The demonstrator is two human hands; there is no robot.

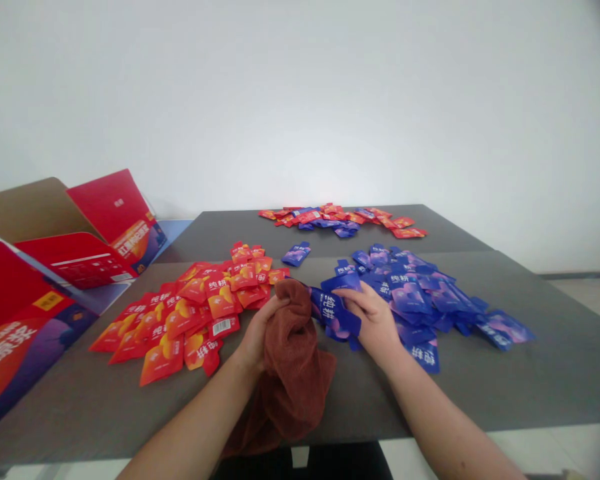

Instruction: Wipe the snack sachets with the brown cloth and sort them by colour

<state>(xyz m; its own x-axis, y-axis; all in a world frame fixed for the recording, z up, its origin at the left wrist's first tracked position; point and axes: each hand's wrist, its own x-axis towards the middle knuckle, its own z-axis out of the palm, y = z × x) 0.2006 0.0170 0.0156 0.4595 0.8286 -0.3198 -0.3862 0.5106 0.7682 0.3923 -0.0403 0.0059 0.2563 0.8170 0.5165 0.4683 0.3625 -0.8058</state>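
Note:
My left hand [260, 333] is closed around a brown cloth [296, 373], which hangs down over the table's near edge. Between the fingers of my right hand [375, 323] is a blue pouch [334, 313] with white lettering. The cloth's upper end touches the left side of that pouch. To the right, a pile of blue pouches [410, 287] lies just beyond my right hand. Red pouches [220, 293] are heaped to the left, beyond my left hand. A single blue pouch [296, 254] rests between the two piles, farther back.
Red and blue pouches lie mixed in a row [340, 219] at the far end of the dark grey table [540, 380]. Open red cardboard boxes [115, 227] stand at the left side. A white wall [300, 100] rises behind the table.

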